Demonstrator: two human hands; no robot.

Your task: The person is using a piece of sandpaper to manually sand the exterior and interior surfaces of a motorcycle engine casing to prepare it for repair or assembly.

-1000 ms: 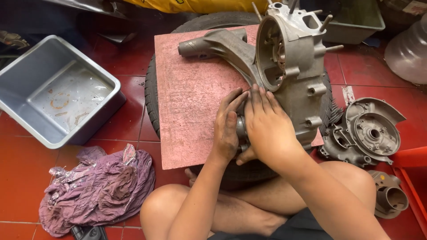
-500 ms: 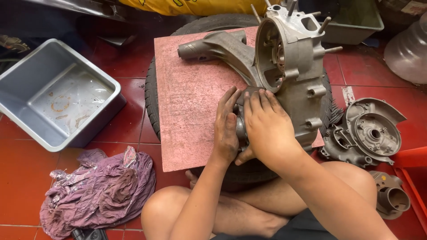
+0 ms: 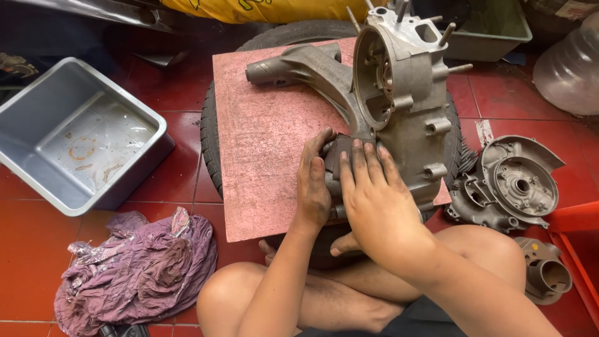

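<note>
A grey metal engine casing (image 3: 399,93) stands on a pink board (image 3: 268,143) laid over a black tyre (image 3: 209,137). Both of my hands press on the casing's near end. My left hand (image 3: 312,184), smeared with grime, cups its left side with fingers wrapped around a dark part. On the near face rests my right hand (image 3: 374,200), fingers flat and pointing away from me, thumb under the edge. What lies between my palms is hidden.
A grey plastic tub (image 3: 81,134) sits at the left. A purple rag (image 3: 137,268) lies near my left knee. Another engine cover (image 3: 511,184) and a small round metal part (image 3: 546,271) lie at the right, beside a red edge (image 3: 577,249).
Both hands stay on the casing's near end; only my fingers shift slightly. The view has barely moved.
</note>
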